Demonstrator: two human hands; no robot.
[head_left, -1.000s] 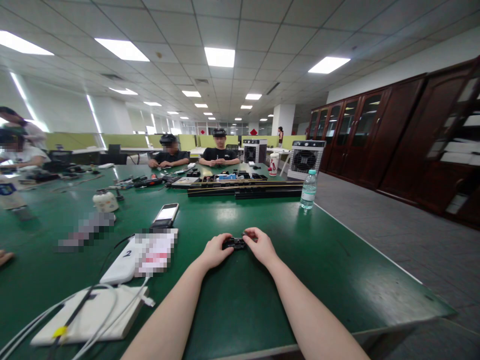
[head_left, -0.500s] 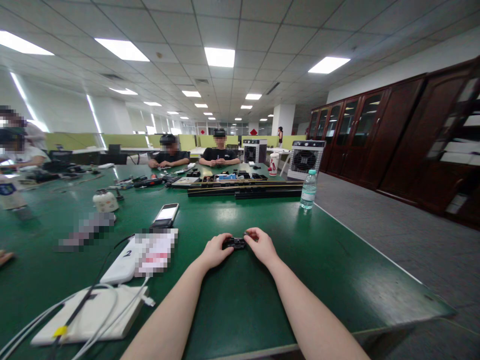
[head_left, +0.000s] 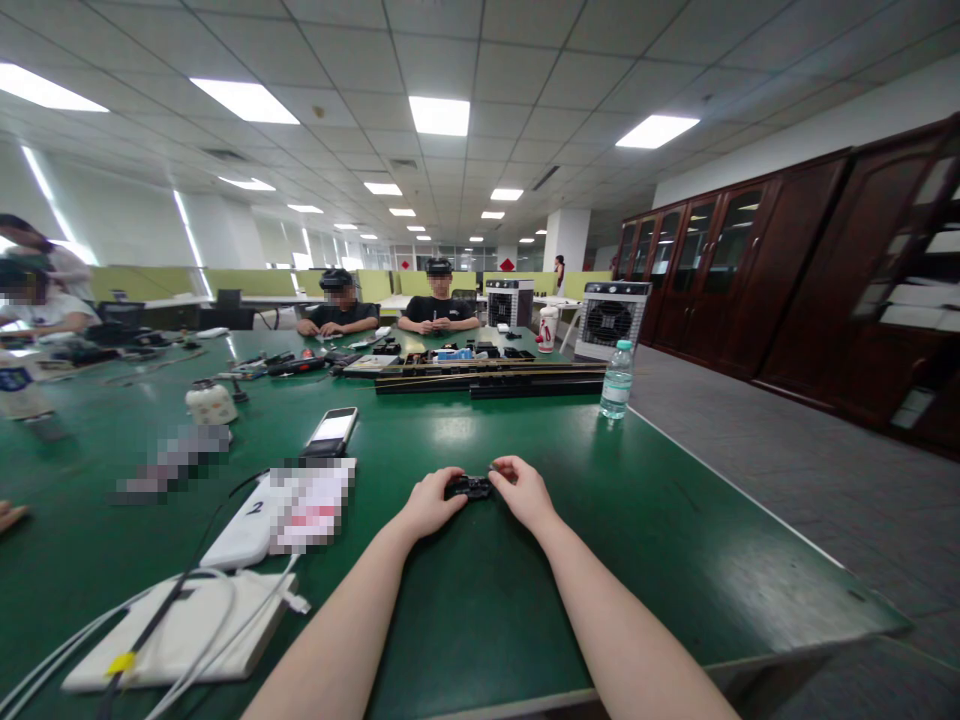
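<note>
A small black part point(head_left: 473, 487) with an uneven surface lies low over the green table point(head_left: 465, 590), between my two hands. My left hand point(head_left: 433, 502) grips its left end, with the thumb on the near side and the fingers on the far side. My right hand point(head_left: 523, 489) is at its right end, thumb and fingers pinched together around something small and dark at the part's upper right corner. Whether that small piece is separate from the black part cannot be made out.
Left of my arms are a white power bank point(head_left: 238, 530), a phone point(head_left: 332, 430) and a white box point(head_left: 180, 630) with cables. Beyond stand a water bottle point(head_left: 616, 380) and long black rails point(head_left: 495, 380). Two people sit across the table.
</note>
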